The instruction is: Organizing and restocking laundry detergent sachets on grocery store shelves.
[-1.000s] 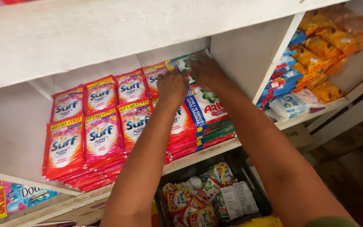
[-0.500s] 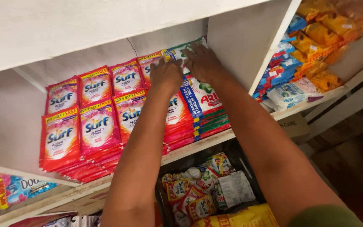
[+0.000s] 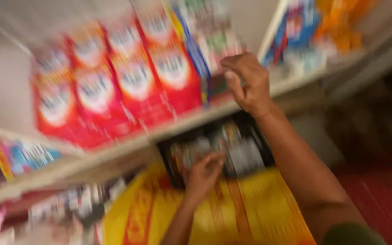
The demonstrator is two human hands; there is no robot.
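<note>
Head view, blurred. Right hand (image 3: 247, 84) rests, fingers curled, at the shelf (image 3: 214, 111) edge, red sachets (image 3: 128, 86) stacked just left. Left hand (image 3: 203, 174) reaches below into the dark crate (image 3: 255, 149) of packets; grip unclear. Restocking appears unfinished.

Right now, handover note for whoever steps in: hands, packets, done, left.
Frame is motion-blurred.
Left hand: down at the dark crate of sachets below the shelf, reaching in; grip unclear.
Right hand: up at the shelf edge, by the green-and-white packets; whether it holds one is unclear.
Red packets: lined up in rows on the shelf.
Yellow sack: in front of the crate.
Done: shelf largely filled.
Left: crate holds more sachets.
</note>
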